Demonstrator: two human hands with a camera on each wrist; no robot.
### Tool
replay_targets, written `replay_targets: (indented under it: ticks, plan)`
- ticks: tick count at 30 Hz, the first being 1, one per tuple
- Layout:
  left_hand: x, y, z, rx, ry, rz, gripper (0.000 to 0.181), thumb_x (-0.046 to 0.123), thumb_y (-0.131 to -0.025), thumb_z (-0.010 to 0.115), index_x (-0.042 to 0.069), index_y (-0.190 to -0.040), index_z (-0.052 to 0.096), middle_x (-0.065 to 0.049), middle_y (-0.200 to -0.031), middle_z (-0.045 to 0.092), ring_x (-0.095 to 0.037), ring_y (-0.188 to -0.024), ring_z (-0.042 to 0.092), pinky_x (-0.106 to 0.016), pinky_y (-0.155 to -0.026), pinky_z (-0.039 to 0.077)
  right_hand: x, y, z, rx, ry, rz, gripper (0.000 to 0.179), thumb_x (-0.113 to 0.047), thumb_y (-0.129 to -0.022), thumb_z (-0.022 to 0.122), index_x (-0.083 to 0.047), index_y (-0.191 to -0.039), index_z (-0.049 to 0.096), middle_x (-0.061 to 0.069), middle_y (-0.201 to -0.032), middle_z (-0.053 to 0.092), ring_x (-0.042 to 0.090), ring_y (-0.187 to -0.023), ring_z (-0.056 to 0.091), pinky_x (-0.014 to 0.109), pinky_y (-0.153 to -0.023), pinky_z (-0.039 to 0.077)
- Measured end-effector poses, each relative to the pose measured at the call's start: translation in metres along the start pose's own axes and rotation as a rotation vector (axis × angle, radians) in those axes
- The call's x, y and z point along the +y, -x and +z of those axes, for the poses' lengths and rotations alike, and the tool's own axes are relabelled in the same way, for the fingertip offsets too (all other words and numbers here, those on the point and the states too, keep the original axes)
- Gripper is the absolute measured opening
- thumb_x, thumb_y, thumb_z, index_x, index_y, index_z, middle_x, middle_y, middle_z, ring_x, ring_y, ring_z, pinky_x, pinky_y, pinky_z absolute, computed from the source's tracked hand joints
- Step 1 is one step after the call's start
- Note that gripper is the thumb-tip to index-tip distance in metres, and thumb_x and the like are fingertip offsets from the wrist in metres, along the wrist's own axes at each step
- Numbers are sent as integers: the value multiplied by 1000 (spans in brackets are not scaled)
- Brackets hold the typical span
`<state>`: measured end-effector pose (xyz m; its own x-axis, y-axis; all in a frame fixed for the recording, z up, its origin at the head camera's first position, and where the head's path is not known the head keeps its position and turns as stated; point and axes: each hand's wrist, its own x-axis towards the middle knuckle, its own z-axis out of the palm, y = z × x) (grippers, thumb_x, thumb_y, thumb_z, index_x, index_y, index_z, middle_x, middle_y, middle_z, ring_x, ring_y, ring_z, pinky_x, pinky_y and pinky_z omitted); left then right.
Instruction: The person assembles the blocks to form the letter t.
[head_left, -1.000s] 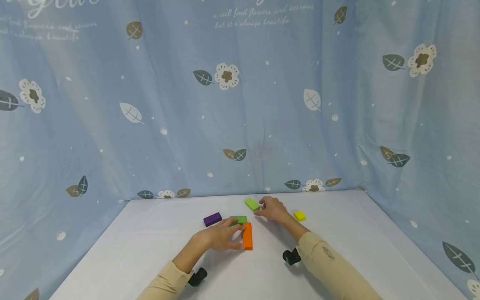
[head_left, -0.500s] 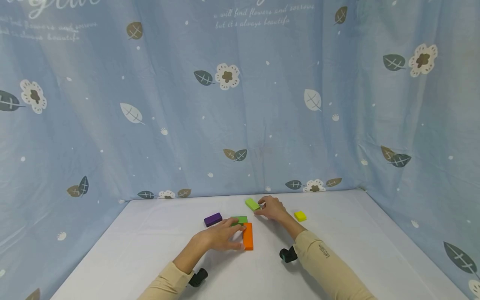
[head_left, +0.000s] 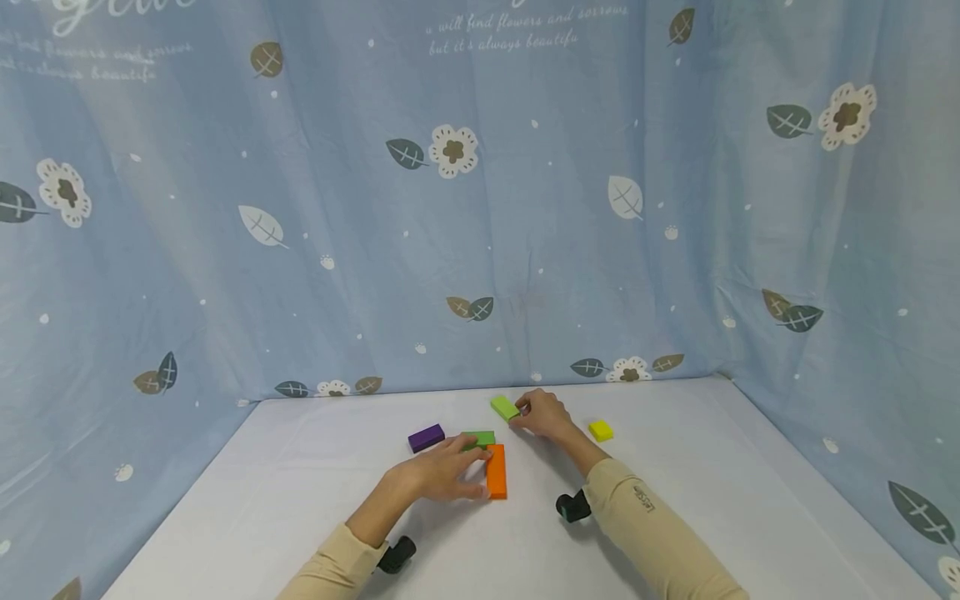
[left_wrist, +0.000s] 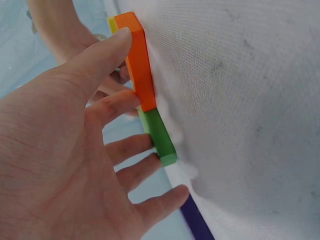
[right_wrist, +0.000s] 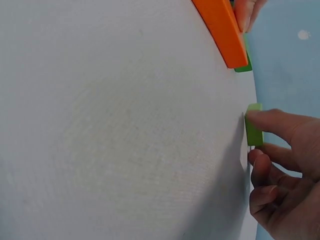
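Observation:
My left hand lies beside an orange block, its thumb and index fingertips touching the block's left side. Its middle fingers reach a green block, which meets the orange block's far end. My right hand pinches the near right end of a light green block between thumb and index finger; the other fingers are curled in the right wrist view. The light green block lies on the table, apart from the green and orange ones.
A purple block lies left of the green block. Right of my right hand is a small yellow block. The white table ends at a blue patterned curtain. Black wrist cameras hang under both sleeves.
My right fingers have come in closer around the end of the light green block, and the right forearm has shifted slightly left. The left hand stays at the orange block.

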<state>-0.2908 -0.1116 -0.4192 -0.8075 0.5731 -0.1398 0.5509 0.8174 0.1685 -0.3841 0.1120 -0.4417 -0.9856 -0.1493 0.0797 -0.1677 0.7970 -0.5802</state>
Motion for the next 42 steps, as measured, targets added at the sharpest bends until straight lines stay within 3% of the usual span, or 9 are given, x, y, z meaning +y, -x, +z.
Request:
replay_targets:
  ticks: [5,15,26,42]
  plan:
    - [-1,-1,0,-2,9,-1,60,57,-90,61,27,-141,50,-8,-156,35,-33,-140,39,-54,-107,42,-1,-4,4,-2,7,27,47,-32,-80,81,-6,-117,70,4,-95,70,14,-76,60,30,-69,51]
    - [0,1,0,5,4,9,60,56,-91,60,26,-141,50,-8,-155,35,-33,-140,39,-53,-107,43,-5,-8,7,4,-6,15,45,-33,-82,79,-6,-116,71,2,-85,66,14,-66,56,24,-57,44]
    - [-1,1,0,11,-2,16,59,55,-91,60,25,-141,50,-8,-155,35,-33,-140,39,-52,-107,43,-7,-11,10,19,39,16,41,-31,-82,78,-6,-114,72,7,-104,73,16,-83,64,31,-70,54]
    - [-2,1,2,3,13,12,61,58,-91,60,26,-142,49,-8,-156,34,-34,-140,39,-54,-107,42,-8,-9,12,22,39,24,40,-29,-82,77,-5,-114,72,9,-111,72,21,-93,66,37,-80,55]
